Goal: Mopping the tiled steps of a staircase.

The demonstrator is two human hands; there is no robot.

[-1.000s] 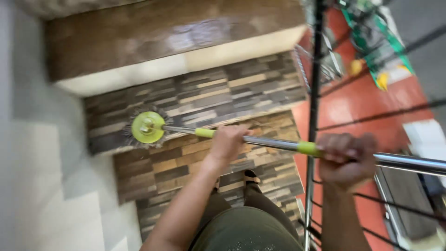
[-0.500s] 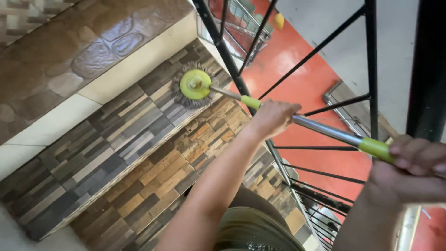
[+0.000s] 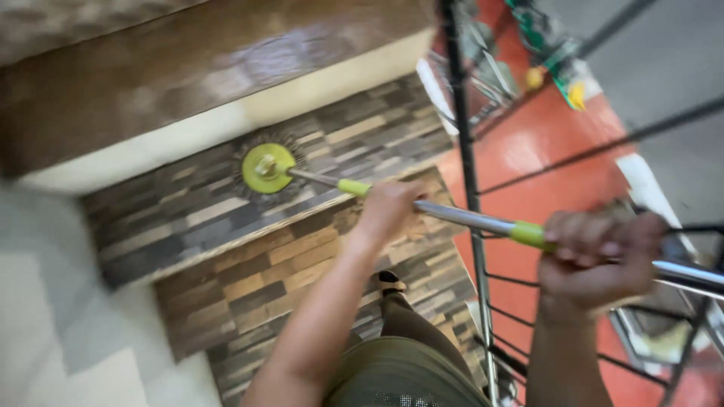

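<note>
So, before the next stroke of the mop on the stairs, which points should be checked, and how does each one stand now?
1. Left hand closed on the mop handle, near the lower green band: ok.
2. Right hand closed on the handle behind the upper green band: ok.
3. Mop head flat on the dark tiled step: ok.
4. Handle free of the black railing: cannot tell, they cross in the picture.
5. Foot placed on the lower step: ok.
6. Step wet or dry: cannot tell, the picture is blurred.
</note>
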